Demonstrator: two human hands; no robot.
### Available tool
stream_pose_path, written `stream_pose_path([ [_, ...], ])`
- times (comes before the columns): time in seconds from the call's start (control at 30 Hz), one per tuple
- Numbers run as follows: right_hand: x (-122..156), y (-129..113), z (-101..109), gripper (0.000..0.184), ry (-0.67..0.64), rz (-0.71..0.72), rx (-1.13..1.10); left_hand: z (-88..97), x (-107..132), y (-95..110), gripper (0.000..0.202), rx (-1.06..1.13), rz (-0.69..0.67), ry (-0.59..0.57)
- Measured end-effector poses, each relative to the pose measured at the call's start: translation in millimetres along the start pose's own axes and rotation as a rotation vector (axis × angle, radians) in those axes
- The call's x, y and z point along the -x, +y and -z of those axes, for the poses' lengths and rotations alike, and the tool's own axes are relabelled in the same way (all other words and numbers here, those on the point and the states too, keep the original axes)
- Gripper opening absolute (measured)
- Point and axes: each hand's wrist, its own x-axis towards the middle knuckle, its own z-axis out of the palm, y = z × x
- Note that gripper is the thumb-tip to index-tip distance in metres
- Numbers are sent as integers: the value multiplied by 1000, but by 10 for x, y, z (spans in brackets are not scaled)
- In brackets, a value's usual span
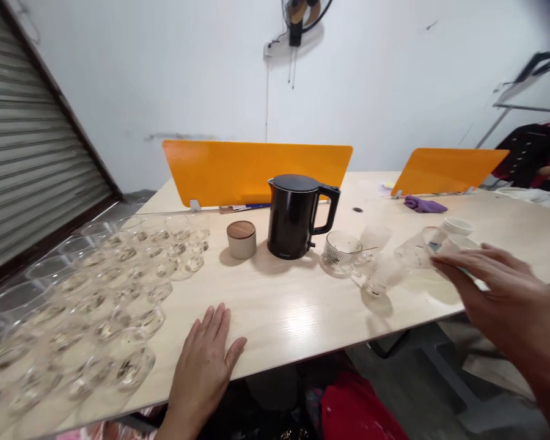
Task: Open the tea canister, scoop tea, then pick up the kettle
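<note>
We see a clear glass jar (419,252) lying tilted on its side near the right end of the surface (293,311), and our right hand (495,287) is on it, fingers spread over its near end; motion blur keeps us from telling whether the fingers really close around it. Just beyond those fingers stand two small white cups (457,227). To the left of the jar another clear glass (381,276) lies tipped over, blurred, and just beside that sits a ribbed glass cup (341,249) with a handle, upright.

Next to the cup stands a black electric kettle (296,215), lid on, handle turned to the right. Left of the kettle is a small round canister (241,238) with a wooden lid.

Our left hand (204,360) rests flat and open on the near edge of the surface, palm down, holding nothing. To its left many small glass bowls (132,293) stand in rows across the left end.

Behind the kettle an orange divider panel (238,168) stands upright; a second one (444,168) stands further right, with a purple cloth (424,204) just before it.
</note>
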Motion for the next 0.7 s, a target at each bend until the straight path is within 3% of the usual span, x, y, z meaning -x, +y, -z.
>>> stream_pose_path([
  [0.07, -34, -257, 77, 17, 35, -30, -41, 64, -17, 26, 66, -8, 7, -28],
  [0.13, -66, -542, 6, 16, -23, 14, -148, 132, -39, 53, 66, -6, 18, -62],
  [0.2, -93, -836, -218, 13, -98, 101, -300, 185, -60, 72, 66, 0, 36, -88],
  [0.3, -121, -1261, -719, 14, -210, 166, -532, 221, -80, 87, 66, 2, 50, -102],
  [0.47, -157, -1818, -1446, 23, -339, 242, -680, 227, -93, 92, 68, 20, 63, -101],
  [0.7, -207, -2265, -1920, 22, -411, 311, -729, 282, -119, 99, 66, 43, 55, -86],
])
